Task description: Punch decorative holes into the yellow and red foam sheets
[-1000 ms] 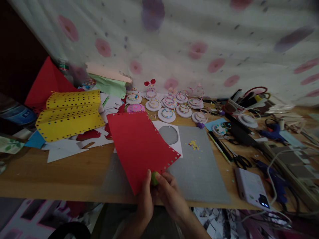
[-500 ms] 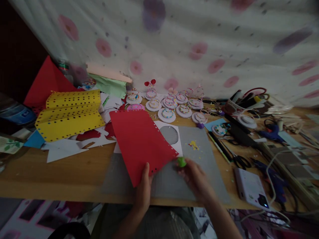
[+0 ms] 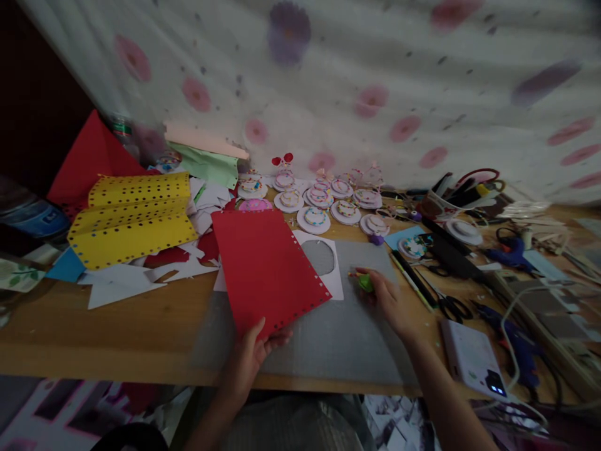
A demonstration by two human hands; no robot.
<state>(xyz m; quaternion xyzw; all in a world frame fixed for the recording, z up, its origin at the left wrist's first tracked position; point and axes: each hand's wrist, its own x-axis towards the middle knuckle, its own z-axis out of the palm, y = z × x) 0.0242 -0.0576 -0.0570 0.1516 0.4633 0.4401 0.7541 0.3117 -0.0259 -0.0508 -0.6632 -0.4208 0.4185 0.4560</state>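
Note:
A red paper sheet point(image 3: 267, 269) with small holes along its top, right and lower edges is tilted over the grey mat point(image 3: 347, 351). My left hand point(image 3: 256, 354) grips its lower left corner, thumb on top and fingers beneath. Between the fingers of my right hand point(image 3: 382, 297) is a small green punch point(image 3: 365, 282), held low over the mat where tiny coloured bits lie. White paper with a round cut-out point(image 3: 337, 282) lies partly under the red sheet.
Yellow punched paper point(image 3: 134, 219) and paper scraps point(image 3: 117, 285) lie left. Small decorated paper hats point(image 3: 314, 218) stand behind. On the right are scissors point(image 3: 454, 308), pens point(image 3: 413, 279), a white power bank point(image 3: 472, 357), a blue glue gun point(image 3: 521, 351) and a cup of tools point(image 3: 441, 205).
My right hand has moved right and up with the green punch, away from the red sheet's edge. My left hand has shifted left and down along the sheet, which has turned slightly.

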